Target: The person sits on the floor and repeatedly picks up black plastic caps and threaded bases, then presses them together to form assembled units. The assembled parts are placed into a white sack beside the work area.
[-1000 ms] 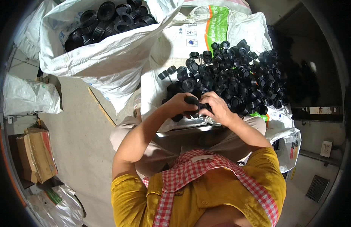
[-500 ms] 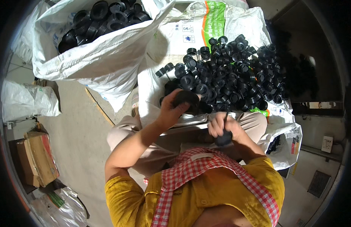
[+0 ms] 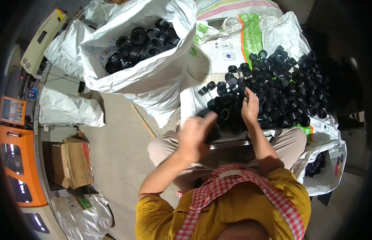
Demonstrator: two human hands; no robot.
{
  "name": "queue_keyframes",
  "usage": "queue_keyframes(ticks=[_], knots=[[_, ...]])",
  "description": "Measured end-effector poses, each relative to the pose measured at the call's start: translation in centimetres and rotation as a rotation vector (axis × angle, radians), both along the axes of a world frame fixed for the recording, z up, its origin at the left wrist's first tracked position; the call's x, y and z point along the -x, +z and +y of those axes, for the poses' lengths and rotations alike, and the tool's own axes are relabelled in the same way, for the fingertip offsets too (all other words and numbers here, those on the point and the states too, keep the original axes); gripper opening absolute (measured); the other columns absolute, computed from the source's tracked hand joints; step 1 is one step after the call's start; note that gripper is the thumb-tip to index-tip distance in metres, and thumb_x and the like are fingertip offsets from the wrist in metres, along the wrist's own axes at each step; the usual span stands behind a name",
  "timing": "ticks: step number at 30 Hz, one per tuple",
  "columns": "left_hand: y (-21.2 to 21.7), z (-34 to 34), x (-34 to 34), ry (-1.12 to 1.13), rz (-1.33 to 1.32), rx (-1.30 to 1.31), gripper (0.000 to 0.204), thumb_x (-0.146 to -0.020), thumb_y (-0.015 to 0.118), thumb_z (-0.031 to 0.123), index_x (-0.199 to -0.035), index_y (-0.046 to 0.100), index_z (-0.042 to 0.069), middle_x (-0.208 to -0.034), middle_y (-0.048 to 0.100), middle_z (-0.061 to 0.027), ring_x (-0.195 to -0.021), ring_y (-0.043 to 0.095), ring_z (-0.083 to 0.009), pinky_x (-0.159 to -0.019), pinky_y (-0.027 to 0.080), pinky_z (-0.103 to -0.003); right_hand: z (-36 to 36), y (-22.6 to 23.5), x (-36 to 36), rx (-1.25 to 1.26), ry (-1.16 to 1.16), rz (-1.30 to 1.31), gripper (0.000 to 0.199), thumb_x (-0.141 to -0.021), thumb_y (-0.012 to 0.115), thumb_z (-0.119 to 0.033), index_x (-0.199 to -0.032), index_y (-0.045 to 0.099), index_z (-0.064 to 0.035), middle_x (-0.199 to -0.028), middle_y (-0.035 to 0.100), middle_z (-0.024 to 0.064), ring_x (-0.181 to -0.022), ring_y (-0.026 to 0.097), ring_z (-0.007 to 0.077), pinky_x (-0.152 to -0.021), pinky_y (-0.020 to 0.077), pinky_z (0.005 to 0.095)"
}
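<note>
Black round plastic parts [image 3: 282, 88] lie heaped on a white woven sack [image 3: 218, 52] spread in front of me. My right hand [image 3: 250, 106] is stretched onto the near edge of the heap, its fingers curled among the parts. My left hand [image 3: 196, 134] is blurred, raised over my lap to the left of the heap. It is closed around a dark round part [image 3: 212, 132] that shows at its fingers. My knees in beige trousers [image 3: 290, 142] are under the sack's near edge.
A big open white sack [image 3: 154, 84] at the upper left holds more black parts [image 3: 138, 42]. A smaller tied white bag [image 3: 70, 110], a cardboard box [image 3: 74, 164] and a crumpled plastic bag [image 3: 86, 210] sit on the floor at left. An orange machine [image 3: 18, 168] lines the left edge.
My right hand went from my lap up onto the heap. My left hand left the heap's edge, moving down and left with a black part. The view also shifted.
</note>
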State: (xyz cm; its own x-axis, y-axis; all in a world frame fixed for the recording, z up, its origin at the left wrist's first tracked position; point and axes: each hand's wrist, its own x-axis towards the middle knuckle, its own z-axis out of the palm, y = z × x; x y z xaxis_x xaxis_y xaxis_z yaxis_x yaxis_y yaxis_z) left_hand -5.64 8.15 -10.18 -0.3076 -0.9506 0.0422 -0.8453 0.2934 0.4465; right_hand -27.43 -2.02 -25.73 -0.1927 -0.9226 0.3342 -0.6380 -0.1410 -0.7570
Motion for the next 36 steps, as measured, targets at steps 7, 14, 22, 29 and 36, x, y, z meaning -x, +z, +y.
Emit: queue_keyframes(ticks=[7,14,22,29,36], knots=[[18.8,-10.0,-6.7,0.492,-0.537,1.088,0.071,-0.070,0.077,0.021,-0.135,0.049,0.019,-0.138,0.034,-0.0269,-0.128,0.036,-0.0358,-0.102,0.036,-0.045,-4.3,-9.8,-1.3,-0.340,0.186,0.407,0.039,-0.078,0.071,-0.025,-0.105,0.056,-0.0005,-0.090,0.064,0.0188,-0.091,0.057,0.0374,-0.078,0.0431,0.0464],[4.6,-4.2,2.1,0.157,0.650,-0.148,0.041,-0.077,0.073,0.015,-0.113,0.062,-0.002,-0.108,0.066,-0.0140,-0.095,0.063,-0.0244,-0.084,0.049,-0.032,-2.4,-4.7,1.7,-0.240,0.309,0.377,0.023,-0.081,0.068,-0.022,-0.092,0.059,-0.0032,-0.081,0.063,0.0169,-0.085,0.059,0.0360,-0.078,0.0433,0.0450],[-9.5,-6.3,3.2,-0.138,0.778,-0.976,0.044,-0.084,0.068,0.018,-0.122,0.053,0.001,-0.110,0.061,-0.0070,-0.096,0.060,-0.0234,-0.078,0.050,-0.034,5.4,3.9,2.7,0.153,0.782,0.046,0.025,-0.074,0.075,-0.010,-0.091,0.058,-0.0039,-0.089,0.055,0.0138,-0.089,0.055,0.0338,-0.082,0.0459,0.0432],[-5.5,-5.1,2.9,-0.945,0.332,0.524,0.026,-0.086,0.057,0.016,-0.106,0.058,-0.001,-0.110,0.062,-0.0167,-0.102,0.062,-0.0322,-0.086,0.052,-0.040,8.8,5.5,3.9,-1.373,0.888,-1.575,0.024,-0.095,0.055,-0.030,-0.098,0.056,-0.0071,-0.073,0.059,0.0064,-0.075,0.056,0.0250,-0.081,0.0467,0.0413],[-9.7,-4.9,0.4,-0.069,1.048,-0.439,0.034,-0.093,0.054,0.015,-0.124,0.052,0.000,-0.120,0.059,-0.0119,-0.112,0.057,-0.0237,-0.098,0.045,-0.035,7.7,3.7,0.4,-0.432,0.619,-1.810,0.031,-0.093,0.051,-0.045,-0.088,0.048,-0.0141,-0.078,0.052,-0.0009,-0.076,0.047,0.0166,-0.079,0.0424,0.0340]])
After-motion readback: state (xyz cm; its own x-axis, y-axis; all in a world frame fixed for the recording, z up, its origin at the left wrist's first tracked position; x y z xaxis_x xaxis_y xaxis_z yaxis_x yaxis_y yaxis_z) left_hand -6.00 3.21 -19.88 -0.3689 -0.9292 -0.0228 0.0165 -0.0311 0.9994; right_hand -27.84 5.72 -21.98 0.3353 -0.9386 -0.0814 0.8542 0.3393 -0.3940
